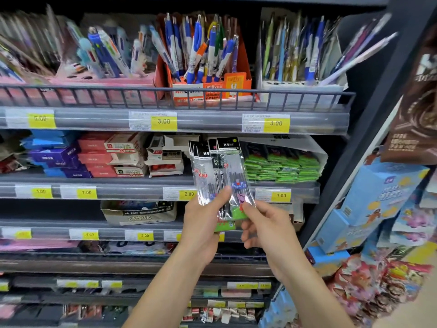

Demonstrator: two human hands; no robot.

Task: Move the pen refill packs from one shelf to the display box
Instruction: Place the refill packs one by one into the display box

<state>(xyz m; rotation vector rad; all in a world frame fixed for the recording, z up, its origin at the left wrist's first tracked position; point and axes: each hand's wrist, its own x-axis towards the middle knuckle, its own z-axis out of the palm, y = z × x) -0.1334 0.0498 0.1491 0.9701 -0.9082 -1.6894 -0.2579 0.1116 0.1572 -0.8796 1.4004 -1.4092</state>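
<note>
Pinching refill packs (218, 176) both hands (201, 223) (267, 226); display box (316, 152) holds green packs (281, 166)

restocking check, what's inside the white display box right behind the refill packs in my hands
Rows of green-topped packs fill the white display box. The refill packs, held by the left hand and right hand, cover its left end, hiding that part.

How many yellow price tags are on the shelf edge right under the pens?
3 yellow price tags: one at the left, one in the middle, one at the right. More may lie past the left edge.
</note>
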